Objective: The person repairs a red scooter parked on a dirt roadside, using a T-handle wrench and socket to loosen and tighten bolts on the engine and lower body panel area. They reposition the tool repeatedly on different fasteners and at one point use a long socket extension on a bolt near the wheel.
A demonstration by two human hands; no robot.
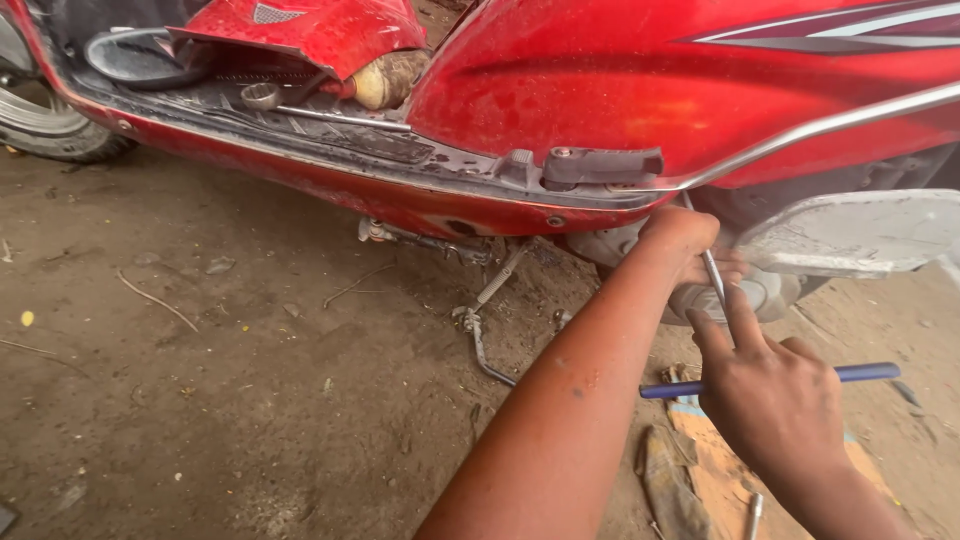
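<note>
Right now left hand (pixel 685 245) is fisted around a thin metal rod (pixel 712 275) beside the red scooter (pixel 640 90) engine cover. Right hand (pixel 770 390), just below, is loosely open, forefinger up touching the rod. Blue-handled tool (pixel 860 373) lies on dirt behind the right hand; kickstand (pixel 485 320) left of both.

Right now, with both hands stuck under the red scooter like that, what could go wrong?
The thin metal rod could slip, since the left hand and right hand steady it close to the engine casing; fingers might get pinched there. The blue-handled tool lies just beyond the right hand and could be knocked. Grit from the dirt ground may get into the open parts.
</note>
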